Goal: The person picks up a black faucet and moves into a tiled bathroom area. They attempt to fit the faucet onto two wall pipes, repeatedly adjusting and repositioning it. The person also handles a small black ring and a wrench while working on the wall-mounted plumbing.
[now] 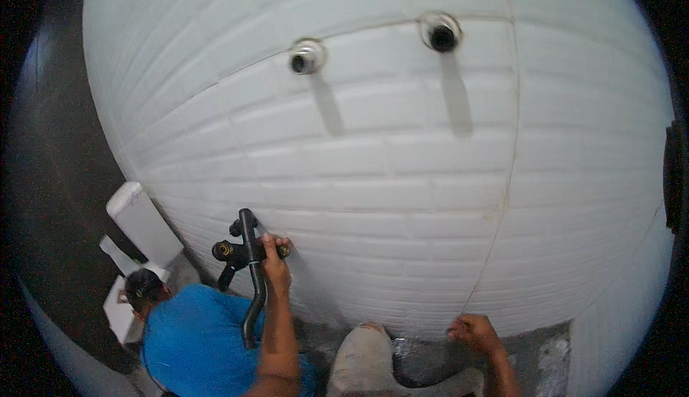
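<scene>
My left hand [277,266] is closed round one end of a black wall-mounted mixer tap [247,250]. Its long curved spout hangs downward, and a brass-coloured inlet shows at each side. My right hand [476,332] is by the lower part of the wall, its fingers curled in; whether anything small is in them is hidden. Above both hands, two round metal pipe fittings stick out of the white tiled wall, a left fitting [307,57] and a right fitting [441,33]. Neither hand touches them.
A co-worker in a blue shirt [197,339] bends down at the lower left, close to my left forearm. Beyond them stands a white toilet [143,225] against the wall. My knee [364,354] is at the bottom middle. A dark object [673,178] is at the right rim.
</scene>
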Motion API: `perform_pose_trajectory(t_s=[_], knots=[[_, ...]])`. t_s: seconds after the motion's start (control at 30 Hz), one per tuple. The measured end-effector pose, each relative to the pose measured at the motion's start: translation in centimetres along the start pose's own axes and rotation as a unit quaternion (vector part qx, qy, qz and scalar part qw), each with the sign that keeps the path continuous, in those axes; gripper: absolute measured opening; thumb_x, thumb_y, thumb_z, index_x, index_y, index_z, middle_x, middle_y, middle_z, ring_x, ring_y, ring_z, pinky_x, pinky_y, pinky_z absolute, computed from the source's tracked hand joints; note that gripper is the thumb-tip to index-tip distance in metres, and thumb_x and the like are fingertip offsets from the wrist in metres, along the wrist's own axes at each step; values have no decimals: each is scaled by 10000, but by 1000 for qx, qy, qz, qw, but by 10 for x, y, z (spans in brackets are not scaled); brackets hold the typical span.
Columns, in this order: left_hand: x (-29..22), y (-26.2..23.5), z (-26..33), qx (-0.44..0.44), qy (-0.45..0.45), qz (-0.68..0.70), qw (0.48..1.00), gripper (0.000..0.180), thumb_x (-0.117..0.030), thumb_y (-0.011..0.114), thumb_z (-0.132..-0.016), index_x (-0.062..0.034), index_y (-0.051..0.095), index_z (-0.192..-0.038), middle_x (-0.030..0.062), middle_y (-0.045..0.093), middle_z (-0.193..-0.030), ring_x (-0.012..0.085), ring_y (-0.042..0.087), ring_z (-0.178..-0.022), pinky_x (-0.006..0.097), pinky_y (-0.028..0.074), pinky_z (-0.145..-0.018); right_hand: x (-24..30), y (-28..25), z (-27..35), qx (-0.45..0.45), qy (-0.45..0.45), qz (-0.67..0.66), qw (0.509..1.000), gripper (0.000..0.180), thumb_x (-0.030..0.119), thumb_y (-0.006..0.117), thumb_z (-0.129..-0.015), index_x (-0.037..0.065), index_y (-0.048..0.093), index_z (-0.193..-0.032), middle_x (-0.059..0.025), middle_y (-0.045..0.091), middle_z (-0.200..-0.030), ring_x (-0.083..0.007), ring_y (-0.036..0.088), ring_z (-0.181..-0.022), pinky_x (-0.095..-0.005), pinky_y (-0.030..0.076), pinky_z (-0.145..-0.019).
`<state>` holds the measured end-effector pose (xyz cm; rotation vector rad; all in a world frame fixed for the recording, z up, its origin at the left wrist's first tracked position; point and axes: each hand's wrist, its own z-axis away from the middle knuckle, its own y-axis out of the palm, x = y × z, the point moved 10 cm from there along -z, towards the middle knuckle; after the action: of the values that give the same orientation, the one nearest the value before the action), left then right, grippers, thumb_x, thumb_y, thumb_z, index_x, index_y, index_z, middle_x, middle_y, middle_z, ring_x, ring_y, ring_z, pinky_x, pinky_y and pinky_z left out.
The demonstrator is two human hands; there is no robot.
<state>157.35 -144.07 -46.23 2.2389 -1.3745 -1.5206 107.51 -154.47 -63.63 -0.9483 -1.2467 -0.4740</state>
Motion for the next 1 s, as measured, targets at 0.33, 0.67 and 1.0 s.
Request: perform_pose_trajectory(t_s=[0.33, 0.67, 1.0], knots=[[-79, 117, 24, 138, 22, 89, 986, 292, -329, 554, -1030, -78, 576, -884, 43, 632, -797, 140, 620, -723, 290, 479, -625, 486, -61, -2, -198, -441, 136, 865, 172, 152, 702, -880, -11, 670, -920, -81, 659, -744, -144, 625, -684, -297, 506, -659], [-184, 268, -10, 222, 40, 117, 967, 254, -277, 628, -990, -33, 605, -1059, 29, 589, -774, 143, 640, -701, 310, 561, -648, 563, -46, -64, -225, -459, 74, 856, 195, 145, 716, -878, -29, 647, -825, -70, 651, -688, -116, 611, -579, -273, 500, -528], [-190, 309, -12, 257, 38, 131, 957, 314, -247, 660, -968, -24, 642, -1188, 45, 670, -865, 117, 639, -733, 249, 507, -638, 573, -43, -62, -208, -443, 96, 867, 180, 111, 701, -842, -50, 645, -783, -130, 668, -693, -163, 653, -599, -286, 503, -523]])
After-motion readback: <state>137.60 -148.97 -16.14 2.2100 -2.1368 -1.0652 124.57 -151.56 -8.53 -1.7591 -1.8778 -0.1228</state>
